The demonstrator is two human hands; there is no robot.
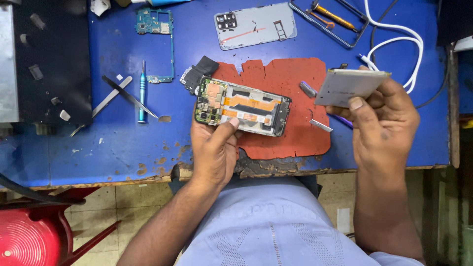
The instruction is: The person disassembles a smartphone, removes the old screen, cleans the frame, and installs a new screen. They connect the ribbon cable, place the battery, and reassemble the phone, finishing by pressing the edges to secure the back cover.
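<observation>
The left hand (214, 148) grips an opened smartphone with its back removed, green circuit board and orange flex cables exposed (242, 107), thumb pressed on its near long edge, pinning it flat on a worn red rubber work mat (290, 133) at the near edge of the blue counter (74, 152); this steadies the phone face down with its insides upward. The right hand (382, 123) is closed around a flat silver-white rectangular battery pack (350, 86), lifted above the mat's right side and tilted toward the camera, apparently for inspection. Near the counter's far edge lie a grey plastic phone back cover (256, 24) and a bare teal circuit board frame (160, 39). Left of the mat rest a slim blue screwdriver (142, 93) and metal tweezers (129, 96), within the left hand's reach. A white cable (401, 44) loops at the far right corner.
</observation>
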